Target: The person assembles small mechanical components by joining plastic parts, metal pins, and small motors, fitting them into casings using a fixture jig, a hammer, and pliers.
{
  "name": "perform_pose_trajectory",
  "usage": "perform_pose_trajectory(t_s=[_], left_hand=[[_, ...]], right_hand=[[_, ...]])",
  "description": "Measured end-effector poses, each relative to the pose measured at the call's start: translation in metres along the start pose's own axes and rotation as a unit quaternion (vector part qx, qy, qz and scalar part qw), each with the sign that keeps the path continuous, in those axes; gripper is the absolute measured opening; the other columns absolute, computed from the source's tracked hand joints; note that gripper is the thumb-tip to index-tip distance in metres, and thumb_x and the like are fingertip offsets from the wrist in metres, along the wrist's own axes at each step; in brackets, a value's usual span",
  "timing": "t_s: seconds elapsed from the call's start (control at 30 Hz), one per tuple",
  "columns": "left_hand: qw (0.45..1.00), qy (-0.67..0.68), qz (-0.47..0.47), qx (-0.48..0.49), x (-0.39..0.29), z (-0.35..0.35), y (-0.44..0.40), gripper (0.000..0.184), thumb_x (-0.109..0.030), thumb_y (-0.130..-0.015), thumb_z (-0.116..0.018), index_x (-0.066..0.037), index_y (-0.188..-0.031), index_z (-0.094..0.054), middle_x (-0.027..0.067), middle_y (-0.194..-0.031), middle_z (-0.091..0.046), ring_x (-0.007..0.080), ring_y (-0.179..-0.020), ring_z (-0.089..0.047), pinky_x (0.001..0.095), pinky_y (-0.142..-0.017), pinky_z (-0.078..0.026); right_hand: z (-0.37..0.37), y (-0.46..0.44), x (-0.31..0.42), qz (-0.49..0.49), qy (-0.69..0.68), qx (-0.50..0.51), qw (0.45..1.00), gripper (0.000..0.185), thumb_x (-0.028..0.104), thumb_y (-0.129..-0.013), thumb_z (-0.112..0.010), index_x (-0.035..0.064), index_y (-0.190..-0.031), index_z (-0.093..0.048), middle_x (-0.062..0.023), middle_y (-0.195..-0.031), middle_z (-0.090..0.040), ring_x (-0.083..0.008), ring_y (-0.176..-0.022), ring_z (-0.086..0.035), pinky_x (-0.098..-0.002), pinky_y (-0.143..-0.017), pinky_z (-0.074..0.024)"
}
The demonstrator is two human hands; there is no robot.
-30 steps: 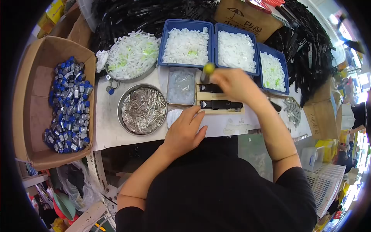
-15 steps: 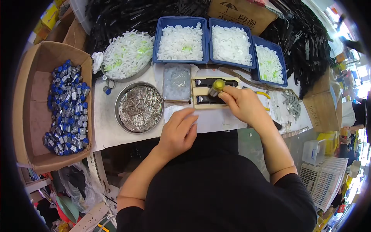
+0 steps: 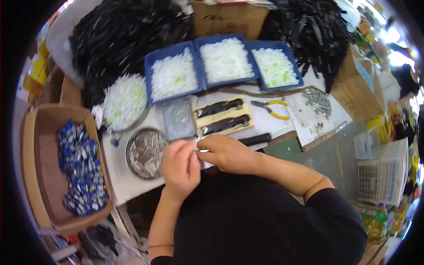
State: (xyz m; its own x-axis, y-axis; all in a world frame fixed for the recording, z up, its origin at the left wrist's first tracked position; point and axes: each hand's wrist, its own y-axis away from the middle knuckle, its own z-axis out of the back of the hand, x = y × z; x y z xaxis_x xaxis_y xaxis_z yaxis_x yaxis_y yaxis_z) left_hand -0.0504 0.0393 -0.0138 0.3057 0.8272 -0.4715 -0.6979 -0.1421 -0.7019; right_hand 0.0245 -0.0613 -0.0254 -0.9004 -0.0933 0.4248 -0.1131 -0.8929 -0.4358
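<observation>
My left hand [image 3: 180, 165] and my right hand [image 3: 225, 153] meet at the table's front edge, fingers closed round something small and pale between them, too blurred to name. Just beyond lies a light wooden fixture [image 3: 224, 119] bearing two black parts [image 3: 226, 124]. Left of the fixture is a clear-looking tray [image 3: 179, 118] of translucent pieces. The round metal bowl [image 3: 128, 160] of silvery pins stands left of my left hand. A black handle [image 3: 256, 139] shows beyond my right hand; its other end is hidden.
Yellow-handled pliers [image 3: 277, 110] lie right of the fixture. Three blue trays [image 3: 201, 88] of white pieces stand behind, with black strips [image 3: 132, 35] piled beyond. A cardboard box [image 3: 46, 176] of blue-and-silver parts is at left. Grey pieces [image 3: 318, 104] lie at right.
The view has shifted and turned. My right hand has let go of the yellow-ended tool and come to my left hand. Both hands now meet in front of the fixture.
</observation>
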Motion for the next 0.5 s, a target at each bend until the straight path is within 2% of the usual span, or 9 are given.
perform_pose_trajectory(t_s=[0.07, 0.1, 0.13, 0.2, 0.27, 0.33, 0.4, 0.43, 0.5], left_hand=[[0.997, -0.016, -0.037, 0.069, -0.003, -0.012, -0.012, 0.019, 0.002, -0.05, -0.041, 0.0, -0.069, -0.039, 0.0107, -0.066, -0.038, 0.0219, -0.055, -0.037, 0.0263, -0.048, -0.031], [0.994, -0.021, -0.042, 0.102, -0.005, -0.017, -0.02, 0.02, 0.0, -0.05, -0.042, 0.0, -0.07, -0.039, 0.0099, -0.068, -0.037, 0.0223, -0.058, -0.036, 0.0273, -0.05, -0.03], [0.99, -0.033, -0.05, 0.129, -0.006, -0.024, -0.028, 0.021, -0.001, -0.05, -0.043, 0.0, -0.071, -0.039, 0.0099, -0.068, -0.037, 0.0222, -0.059, -0.035, 0.0273, -0.051, -0.029], [0.981, -0.058, -0.037, 0.181, -0.01, -0.041, -0.041, 0.022, -0.006, -0.051, -0.044, -0.002, -0.072, -0.038, 0.0094, -0.066, -0.035, 0.0217, -0.061, -0.034, 0.0274, -0.053, -0.028], [0.97, -0.091, -0.02, 0.223, 0.0, -0.042, -0.039, 0.021, -0.008, -0.052, -0.044, -0.002, -0.071, -0.039, 0.0087, -0.062, -0.035, 0.0209, -0.058, -0.033, 0.0273, -0.05, -0.027], [0.968, -0.085, -0.055, 0.229, 0.003, -0.044, -0.043, 0.019, -0.01, -0.052, -0.044, -0.003, -0.069, -0.039, 0.0082, -0.06, -0.034, 0.0203, -0.056, -0.033, 0.0267, -0.048, -0.027], [0.966, -0.094, -0.063, 0.233, 0.002, -0.041, -0.044, 0.018, -0.009, -0.052, -0.044, -0.003, -0.069, -0.04, 0.008, -0.059, -0.034, 0.0203, -0.056, -0.033, 0.0266, -0.048, -0.028], [0.973, -0.066, -0.06, 0.213, 0.003, -0.039, -0.044, 0.019, -0.009, -0.052, -0.044, -0.002, -0.069, -0.04, 0.0084, -0.059, -0.034, 0.0207, -0.056, -0.033, 0.0263, -0.049, -0.028], [0.983, 0.02, -0.046, 0.178, 0.008, -0.032, -0.044, 0.016, -0.004, -0.052, -0.042, -0.002, -0.067, -0.039, 0.0093, -0.063, -0.035, 0.0195, -0.058, -0.034, 0.0241, -0.053, -0.029]], right_hand=[[0.029, 0.004, -0.002, -0.058, 0.007, -0.089, 0.994, 0.023, 0.001, -0.049, -0.039, 0.002, -0.072, -0.039, -0.0098, -0.067, -0.04, -0.0213, -0.062, -0.039, -0.0269, -0.053, -0.0322], [0.05, 0.008, -0.004, -0.131, 0.096, -0.079, 0.984, 0.022, 0.003, -0.05, -0.039, 0.0011, -0.071, -0.039, -0.0119, -0.07, -0.04, -0.0223, -0.063, -0.039, -0.0271, -0.053, -0.0323], [0.074, 0.014, -0.006, -0.245, 0.127, -0.017, 0.961, 0.02, 0.005, -0.05, -0.04, 0.0004, -0.069, -0.038, -0.0129, -0.066, -0.04, -0.0234, -0.062, -0.039, -0.0276, -0.053, -0.0325], [0.101, 0.027, -0.012, -0.398, 0.226, 0.104, 0.883, 0.019, 0.005, -0.049, -0.041, 0.0002, -0.067, -0.037, -0.0132, -0.062, -0.038, -0.0237, -0.061, -0.039, -0.0285, -0.052, -0.0326], [0.085, 0.02, -0.015, -0.408, 0.196, 0.152, 0.879, 0.021, 0.001, -0.049, -0.038, -0.0007, -0.069, -0.039, -0.0142, -0.066, -0.039, -0.0232, -0.062, -0.039, -0.0276, -0.053, -0.0326], [0.079, 0.02, -0.015, -0.402, 0.198, 0.115, 0.886, 0.022, 0.001, -0.049, -0.038, -0.0001, -0.07, -0.039, -0.0143, -0.067, -0.038, -0.0229, -0.061, -0.039, -0.0278, -0.052, -0.0329], [0.071, 0.02, -0.019, -0.346, 0.281, 0.093, 0.89, 0.014, 0.003, -0.048, -0.037, 0.0007, -0.063, -0.038, -0.0112, -0.064, -0.038, -0.0235, -0.059, -0.038, -0.0292, -0.048, -0.0335], [0.069, 0.02, -0.022, -0.349, 0.281, 0.091, 0.889, 0.014, 0.003, -0.048, -0.037, 0.0007, -0.063, -0.038, -0.0112, -0.064, -0.038, -0.0235, -0.059, -0.038, -0.0292, -0.048, -0.0335], [0.064, 0.019, -0.028, -0.311, 0.223, 0.018, 0.924, 0.016, 0.004, -0.048, -0.038, 0.0013, -0.064, -0.038, -0.0109, -0.065, -0.038, -0.0225, -0.059, -0.038, -0.0288, -0.048, -0.0338]])
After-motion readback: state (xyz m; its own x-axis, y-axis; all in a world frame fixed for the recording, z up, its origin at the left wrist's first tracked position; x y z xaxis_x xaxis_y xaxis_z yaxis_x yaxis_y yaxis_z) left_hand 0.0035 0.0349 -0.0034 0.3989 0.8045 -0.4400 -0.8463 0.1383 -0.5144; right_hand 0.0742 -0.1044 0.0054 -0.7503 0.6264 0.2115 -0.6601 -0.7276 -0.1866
